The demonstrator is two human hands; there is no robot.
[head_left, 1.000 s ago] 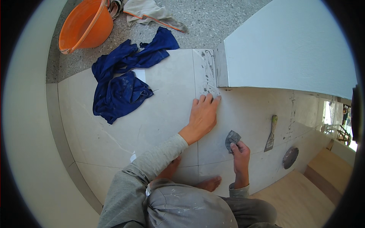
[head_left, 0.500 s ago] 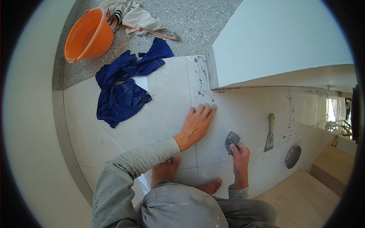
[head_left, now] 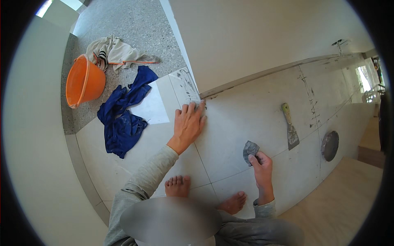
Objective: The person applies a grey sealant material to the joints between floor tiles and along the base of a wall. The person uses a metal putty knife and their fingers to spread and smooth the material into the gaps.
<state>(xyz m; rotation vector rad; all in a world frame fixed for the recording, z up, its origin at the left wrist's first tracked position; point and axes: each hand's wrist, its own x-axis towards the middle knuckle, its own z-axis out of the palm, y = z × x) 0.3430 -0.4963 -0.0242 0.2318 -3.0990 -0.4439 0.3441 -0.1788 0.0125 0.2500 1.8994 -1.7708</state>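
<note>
My left hand [head_left: 186, 126] reaches forward, its fingers stretched out. The fingertips rest on the tiled floor [head_left: 238, 123] beside the corner of a wall, next to dark smears on a tile. Nothing shows in its fingers. Between thumb and fingers, my right hand [head_left: 263, 167] pinches a thin, crumpled dark grey piece [head_left: 249, 150] just above the tiles. Whether it is cloth, rubber or something else I cannot tell. To its right lies a putty knife [head_left: 291, 129] with a green handle and a stained blade.
A round dark bowl [head_left: 330, 146] stands right of the putty knife. Dark blue cloth [head_left: 125, 129] lies on the left tiles, with an orange bucket [head_left: 87, 82] and a pale garment [head_left: 117, 51] farther off on speckled floor. A wall [head_left: 262, 37] rises ahead, a wooden board [head_left: 332, 201] lies at lower right.
The view has shifted, showing more of the wall ahead. My left hand has moved forward to the wall's corner. My right hand still holds the grey piece in nearly the same place.
</note>
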